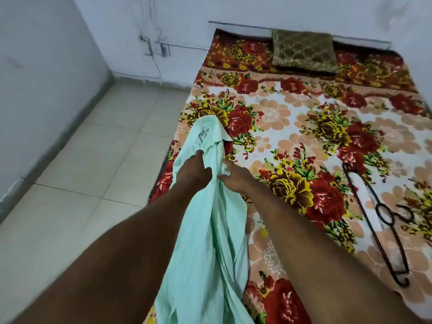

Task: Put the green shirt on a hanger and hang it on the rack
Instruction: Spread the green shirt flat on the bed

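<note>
The pale green shirt (205, 230) hangs bunched in a long strip over the left edge of the bed, its collar end resting on the floral cover. My left hand (192, 173) grips the cloth from the left. My right hand (235, 177) pinches a fold of it from the right, just beside the left hand. A dark hanger (378, 220) lies flat on the bed to the right, its hook pointing right, well apart from both hands. No rack is in view.
The bed with its floral cover (292, 141) fills the right side. A brown-gold pillow (304, 51) lies at its head by the wall. A beige tiled floor (93, 160) lies to the left, bounded by white walls.
</note>
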